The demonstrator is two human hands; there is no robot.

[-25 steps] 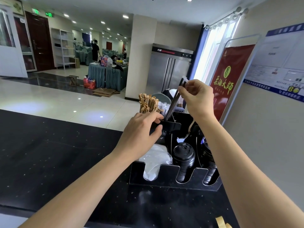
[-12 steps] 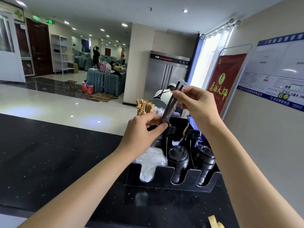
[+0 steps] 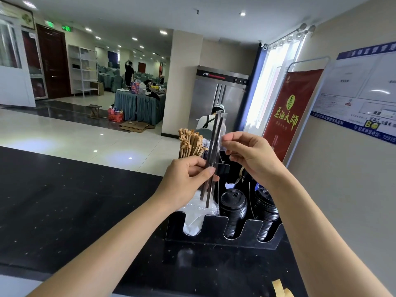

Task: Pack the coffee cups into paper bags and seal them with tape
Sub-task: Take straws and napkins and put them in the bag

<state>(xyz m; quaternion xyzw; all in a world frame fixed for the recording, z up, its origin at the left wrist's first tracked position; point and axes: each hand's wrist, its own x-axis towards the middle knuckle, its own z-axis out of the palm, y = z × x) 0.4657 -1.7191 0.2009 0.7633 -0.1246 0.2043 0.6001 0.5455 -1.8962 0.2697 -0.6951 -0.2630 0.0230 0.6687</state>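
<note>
My left hand (image 3: pixel 188 183) grips two dark straws in clear wrappers (image 3: pixel 214 146) near their lower part and holds them upright above a black organizer (image 3: pixel 216 230). My right hand (image 3: pixel 248 155) is just to their right, its thumb and forefinger pinching the edge of a wrapper. Two stacks of black cup lids (image 3: pixel 233 209) fill the organizer's right slots. No coffee cup or paper bag shows in this view.
The organizer stands on a black speckled counter (image 3: pixel 75 206). A clump of clear plastic (image 3: pixel 195 219) fills its left slot, and brown wrapped stirrers (image 3: pixel 190 144) stand at its back. Yellowish tape pieces (image 3: pixel 280 288) lie at the counter's near right edge. The wall is close on the right.
The straws have come up out of the organizer and stand more upright. My left hand moved from the holder to grip them low down; my right hand slid from the top to the wrapper's side.
</note>
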